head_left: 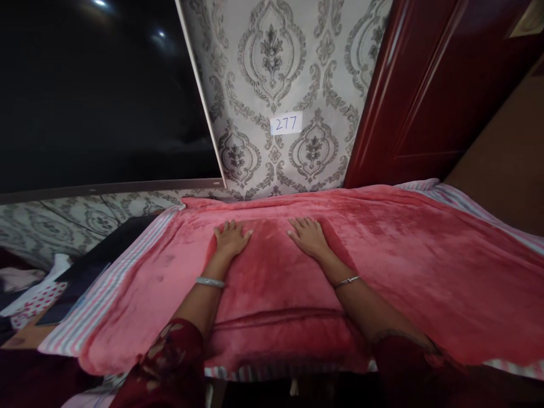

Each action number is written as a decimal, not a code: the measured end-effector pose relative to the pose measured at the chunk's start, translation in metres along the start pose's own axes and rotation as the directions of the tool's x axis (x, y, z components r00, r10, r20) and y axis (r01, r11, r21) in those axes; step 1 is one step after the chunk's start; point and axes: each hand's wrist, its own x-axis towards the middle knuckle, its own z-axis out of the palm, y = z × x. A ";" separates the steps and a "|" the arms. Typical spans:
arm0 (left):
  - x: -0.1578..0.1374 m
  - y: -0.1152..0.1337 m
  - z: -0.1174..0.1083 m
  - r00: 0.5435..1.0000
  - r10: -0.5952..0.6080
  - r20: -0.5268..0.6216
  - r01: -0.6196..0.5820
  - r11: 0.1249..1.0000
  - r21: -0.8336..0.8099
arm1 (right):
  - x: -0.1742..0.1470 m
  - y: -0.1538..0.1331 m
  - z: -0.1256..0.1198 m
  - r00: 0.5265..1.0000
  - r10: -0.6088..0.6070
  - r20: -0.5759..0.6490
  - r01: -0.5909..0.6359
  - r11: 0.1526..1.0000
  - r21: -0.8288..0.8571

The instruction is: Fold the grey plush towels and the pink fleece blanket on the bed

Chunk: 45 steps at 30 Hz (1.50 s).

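A folded piece of red plush fabric [270, 272] lies in front of me, with a dark crease across its near part. My left hand [232, 239] rests flat on its far left corner, fingers spread. On the far right corner lies my right hand [309, 235], also flat with the fingers apart. Neither hand grips anything. Beneath the folded piece is a wide pink-red plush blanket [433, 249], smooth in places and wrinkled along the far edge. What lies inside the folds is hidden.
A striped cloth [114, 283] shows under the blanket's edges. A large black screen [106, 96] stands at the back left, and a dark red door [408, 85] at the back right. Patterned wallpaper carries a paper label [286, 123] reading 277. Several cloths [38, 300] lie at far left.
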 end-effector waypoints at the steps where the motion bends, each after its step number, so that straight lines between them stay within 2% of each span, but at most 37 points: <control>1: -0.001 -0.007 -0.001 0.998 -0.063 0.005 0.063 0.998 -0.017 | 0.000 0.000 0.000 1.000 0.000 -0.001 0.000 1.000 -0.001; 4: -0.006 -0.023 0.002 0.987 -0.161 0.001 0.160 0.980 -0.115 | 0.001 -0.003 -0.001 1.000 0.004 0.002 -0.004 1.000 0.002; 9: -0.010 -0.025 0.008 0.987 -0.149 -0.054 0.141 0.981 -0.137 | 0.007 0.006 -0.013 0.999 0.018 0.040 -0.018 1.000 0.000; 12: -0.008 -0.025 0.008 0.990 -0.125 -0.069 0.114 0.983 -0.143 | 0.010 0.024 -0.022 0.985 0.152 0.086 -0.153 0.988 -0.003; 14: -0.007 -0.026 0.007 0.990 -0.117 -0.082 0.104 0.983 -0.149 | 0.010 0.036 -0.023 0.957 0.265 0.121 -0.272 0.961 0.051; 16: -0.007 -0.026 0.006 0.989 -0.115 -0.091 0.100 0.983 -0.156 | 0.008 0.043 -0.021 0.936 0.324 0.138 -0.339 0.935 0.108; 23: -0.008 -0.024 0.004 0.988 -0.135 -0.071 0.122 0.979 -0.160 | 0.005 0.044 -0.016 0.937 0.330 0.116 -0.345 0.926 0.150; 29: -0.011 -0.023 0.000 0.988 -0.140 -0.071 0.128 0.980 -0.153 | 0.005 0.043 -0.030 0.926 0.336 0.170 -0.363 0.916 0.167; 33: -0.013 -0.021 -0.003 0.987 -0.148 -0.065 0.137 0.979 -0.151 | -0.023 0.037 -0.045 0.953 0.272 0.134 -0.284 0.956 0.080; 36: -0.014 -0.018 -0.001 0.984 -0.145 -0.104 0.130 0.982 -0.135 | -0.067 0.030 -0.048 0.994 0.081 0.068 -0.084 0.995 0.053; 39: -0.016 -0.015 0.003 0.968 -0.126 -0.215 0.113 0.991 -0.071 | -0.113 0.031 -0.038 0.994 -0.101 0.051 0.097 0.992 0.081; 42: -0.015 -0.014 0.004 0.960 -0.054 -0.274 0.050 0.998 -0.022 | -0.138 0.044 -0.024 0.996 -0.082 0.046 0.075 0.988 0.135; 45: -0.014 -0.017 -0.003 0.967 0.008 -0.253 -0.012 1.000 -0.014 | -0.142 0.062 -0.011 0.999 -0.031 -0.017 0.034 0.977 0.213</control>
